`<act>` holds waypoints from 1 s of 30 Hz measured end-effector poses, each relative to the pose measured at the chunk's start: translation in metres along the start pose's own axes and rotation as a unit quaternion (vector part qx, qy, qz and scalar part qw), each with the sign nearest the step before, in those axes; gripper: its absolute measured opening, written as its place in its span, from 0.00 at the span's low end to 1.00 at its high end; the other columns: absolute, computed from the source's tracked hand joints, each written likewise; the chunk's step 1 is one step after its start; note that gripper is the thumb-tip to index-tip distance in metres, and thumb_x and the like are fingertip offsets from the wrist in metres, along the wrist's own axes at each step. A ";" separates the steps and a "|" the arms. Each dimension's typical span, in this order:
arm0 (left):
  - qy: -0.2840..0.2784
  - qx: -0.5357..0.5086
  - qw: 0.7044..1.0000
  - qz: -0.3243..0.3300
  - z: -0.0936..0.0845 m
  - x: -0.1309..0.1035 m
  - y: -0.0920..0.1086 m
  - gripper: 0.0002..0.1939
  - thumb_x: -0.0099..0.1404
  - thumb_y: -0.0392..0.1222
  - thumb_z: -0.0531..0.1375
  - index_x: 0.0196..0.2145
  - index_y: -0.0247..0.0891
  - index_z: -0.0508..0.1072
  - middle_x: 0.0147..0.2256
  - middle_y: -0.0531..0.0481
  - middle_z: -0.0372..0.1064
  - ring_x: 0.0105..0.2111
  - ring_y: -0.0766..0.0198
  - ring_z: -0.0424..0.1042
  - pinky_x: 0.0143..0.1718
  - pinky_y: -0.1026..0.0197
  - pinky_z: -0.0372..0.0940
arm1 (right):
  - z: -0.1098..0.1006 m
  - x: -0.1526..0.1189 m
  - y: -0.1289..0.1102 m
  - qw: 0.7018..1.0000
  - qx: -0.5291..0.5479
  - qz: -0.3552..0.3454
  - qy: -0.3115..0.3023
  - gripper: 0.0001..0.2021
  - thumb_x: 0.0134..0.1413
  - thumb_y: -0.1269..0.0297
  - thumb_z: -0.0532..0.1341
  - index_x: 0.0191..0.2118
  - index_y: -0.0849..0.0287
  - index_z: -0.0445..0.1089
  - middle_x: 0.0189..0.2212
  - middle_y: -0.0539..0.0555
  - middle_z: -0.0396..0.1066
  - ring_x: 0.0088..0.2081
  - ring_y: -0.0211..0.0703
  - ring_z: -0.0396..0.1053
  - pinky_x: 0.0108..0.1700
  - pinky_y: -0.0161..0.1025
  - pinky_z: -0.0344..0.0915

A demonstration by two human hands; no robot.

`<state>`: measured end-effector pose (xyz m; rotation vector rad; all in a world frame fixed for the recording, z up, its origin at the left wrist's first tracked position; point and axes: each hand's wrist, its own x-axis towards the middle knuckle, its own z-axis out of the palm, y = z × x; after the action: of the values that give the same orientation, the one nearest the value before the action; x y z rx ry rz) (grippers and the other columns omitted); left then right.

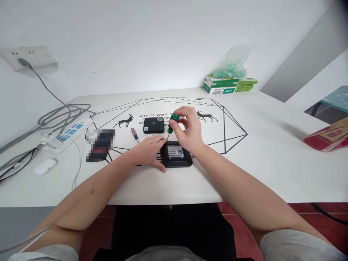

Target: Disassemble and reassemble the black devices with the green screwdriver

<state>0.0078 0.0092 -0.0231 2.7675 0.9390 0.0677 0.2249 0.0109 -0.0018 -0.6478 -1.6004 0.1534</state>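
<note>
A black set-top box [176,154] lies on the table with a white printed label facing up. My left hand [149,150] holds its left side, fingers by the far left corner and thumb by the near left edge. Between the fingers of my right hand [189,127] is a green and black screwdriver [174,122], tilted, its shaft pointing down at the box's far left corner. Whether the tip sits in a screw is too small to tell. Beyond my left hand lie a flat black box [153,125] with stickers and a second screwdriver [134,135] with a clear handle.
To the left are a pixelated dark item [102,145], a power strip [70,134], tangled grey cables [65,112] and a white mouse [45,166]. Green and white cartons [221,85] with a plastic bag [233,63] stand at the back right. A red package [327,136] rests at the right edge.
</note>
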 end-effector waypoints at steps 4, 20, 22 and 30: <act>-0.006 -0.007 1.000 -0.013 0.000 0.001 0.002 0.59 0.58 0.82 0.67 0.70 0.35 0.62 0.67 0.30 0.66 0.69 0.33 0.62 0.68 0.41 0.56 | 0.000 0.000 0.000 1.000 -0.001 -0.010 -0.007 0.08 0.70 0.64 0.64 0.52 0.49 0.70 0.48 0.55 0.71 0.47 0.46 0.73 0.39 0.46 0.79; -0.045 -0.072 0.996 -0.005 0.005 0.000 -0.006 0.73 0.58 0.83 0.66 0.81 0.32 0.45 0.80 0.27 0.42 0.80 0.33 0.41 0.78 0.39 0.44 | -0.001 -0.001 0.002 0.997 -0.003 -0.009 -0.078 0.15 0.72 0.64 0.60 0.60 0.49 0.71 0.53 0.59 0.75 0.51 0.51 0.76 0.45 0.51 0.81; -0.051 -0.072 0.996 -0.009 0.005 0.000 -0.006 0.74 0.57 0.84 0.66 0.81 0.32 0.44 0.80 0.27 0.40 0.80 0.32 0.40 0.78 0.37 0.43 | -0.002 0.000 0.002 0.996 0.002 -0.014 -0.088 0.16 0.73 0.66 0.58 0.61 0.50 0.72 0.54 0.59 0.76 0.54 0.51 0.76 0.49 0.53 0.81; -0.062 -0.051 0.997 -0.016 0.004 0.000 -0.006 0.74 0.58 0.85 0.64 0.82 0.33 0.42 0.80 0.28 0.41 0.80 0.30 0.41 0.77 0.37 0.44 | -0.006 0.000 0.001 0.983 0.078 0.058 -0.158 0.18 0.77 0.64 0.50 0.63 0.49 0.70 0.55 0.58 0.79 0.56 0.50 0.80 0.61 0.58 0.77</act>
<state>0.0050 0.0130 -0.0284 2.6291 0.9202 -0.0575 0.2308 0.0104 -0.0018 -0.6168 -1.8328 0.4827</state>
